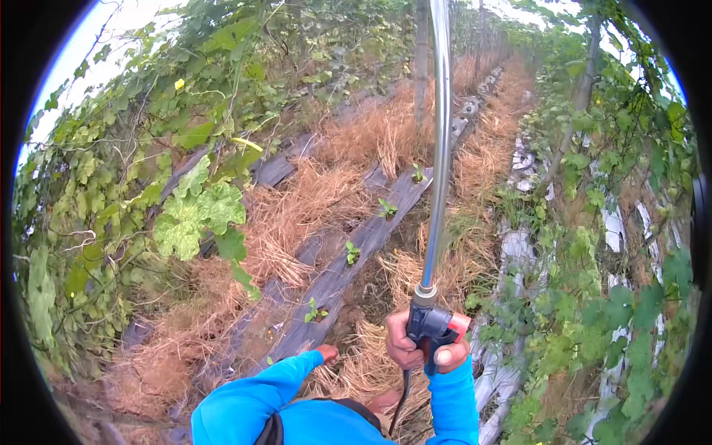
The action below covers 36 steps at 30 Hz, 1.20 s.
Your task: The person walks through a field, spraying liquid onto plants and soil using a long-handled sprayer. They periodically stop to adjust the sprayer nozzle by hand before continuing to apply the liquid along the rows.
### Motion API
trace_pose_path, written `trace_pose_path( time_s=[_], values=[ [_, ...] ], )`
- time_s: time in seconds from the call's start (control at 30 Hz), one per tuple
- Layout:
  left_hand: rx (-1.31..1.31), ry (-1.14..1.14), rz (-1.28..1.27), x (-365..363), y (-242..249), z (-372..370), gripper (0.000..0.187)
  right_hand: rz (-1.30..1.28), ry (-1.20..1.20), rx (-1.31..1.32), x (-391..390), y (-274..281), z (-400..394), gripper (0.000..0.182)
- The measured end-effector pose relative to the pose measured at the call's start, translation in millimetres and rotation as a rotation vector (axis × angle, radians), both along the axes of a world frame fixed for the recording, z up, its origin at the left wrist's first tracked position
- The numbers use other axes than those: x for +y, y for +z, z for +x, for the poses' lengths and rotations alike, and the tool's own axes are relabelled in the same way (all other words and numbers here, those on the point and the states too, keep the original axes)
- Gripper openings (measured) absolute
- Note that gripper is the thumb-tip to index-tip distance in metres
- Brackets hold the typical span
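Note:
My right hand [428, 343] is wrapped round the black handle of a spray wand [441, 148], thumb in front, beside the red trigger [458, 324]. The shiny metal tube rises upright from the handle and runs out of the top of the view. A thin dark hose [401, 404] hangs below the grip. Lower and to the left, my left hand [327, 354] is held near my waist, small in view and curled closed; whatever it may grip is hidden. Just beyond it lies a strip of dark plastic mulch [374, 231] with several young seedlings [314, 312] growing through it.
Climbing vines with broad leaves [204, 211] hang close on the left; more foliage [586, 311] crowds the right. Dry straw [315, 196] covers the ground between the rows. Torn silvery plastic [517, 252] lies along the right bed. Support posts [421, 67] stand ahead.

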<state>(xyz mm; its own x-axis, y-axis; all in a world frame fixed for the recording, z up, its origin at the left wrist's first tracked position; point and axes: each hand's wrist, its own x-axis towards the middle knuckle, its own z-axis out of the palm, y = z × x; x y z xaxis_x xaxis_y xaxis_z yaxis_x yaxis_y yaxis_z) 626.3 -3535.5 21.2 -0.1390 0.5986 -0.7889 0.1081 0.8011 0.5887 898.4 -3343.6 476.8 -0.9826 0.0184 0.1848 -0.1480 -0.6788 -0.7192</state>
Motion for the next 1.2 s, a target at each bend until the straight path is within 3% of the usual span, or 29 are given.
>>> trace_pose_path(
  time_s=[0.17,0.23,0.3,0.37,0.5,0.57,0.67,0.77,0.97,1.0,1.03,1.1,1.2],
  values=[
    [-0.082,-0.056,0.166,-78,-44,-6,0.030,0.021,-0.028,-0.008,-98,-30,-3,0.064],
    [-0.049,-0.197,0.290,-100,-47,-10,0.028,-0.031,-0.196,-0.050,-144,-37,0,0.069],
    [-0.085,-0.002,0.026,-141,-51,-8,0.028,0.010,-0.267,-0.124,-178,-43,3,0.065],
    [-0.136,0.109,-0.135,-195,-68,-20,0.029,0.036,-0.479,-0.153,-210,-34,9,0.054],
    [-0.146,0.083,-0.276,-291,-63,-28,0.028,0.849,-1.338,-0.472,-216,-36,44,0.032],
    [-0.095,0.074,-0.267,-323,-65,-26,0.028,1.049,-1.640,-0.543,-216,-18,54,0.037],
    [-0.032,0.068,-0.371,-363,-68,-19,0.026,1.137,-1.738,-0.637,-228,-13,87,0.037],
    [-0.091,0.081,-0.316,-384,-66,8,0.027,1.144,-1.638,-0.740,-263,-9,132,0.037],
    [-0.051,-0.064,-0.223,-431,-56,70,0.025,1.165,-1.784,-0.732,-364,-27,201,0.036],
    [-0.132,0.025,-0.222,-433,-38,88,0.024,1.159,-1.803,-0.785,-388,-29,206,0.036],
    [-0.208,0.108,-0.225,-438,-27,96,0.024,1.133,-1.821,-0.801,-407,-39,212,0.035],
    [-0.171,0.028,-0.194,-459,-41,101,0.022,1.060,-1.856,-0.846,-453,-46,216,0.034],
    [-0.186,0.026,-0.299,-479,-53,102,0.021,0.873,-1.725,-0.794,-512,-69,223,0.033]
  ],
)
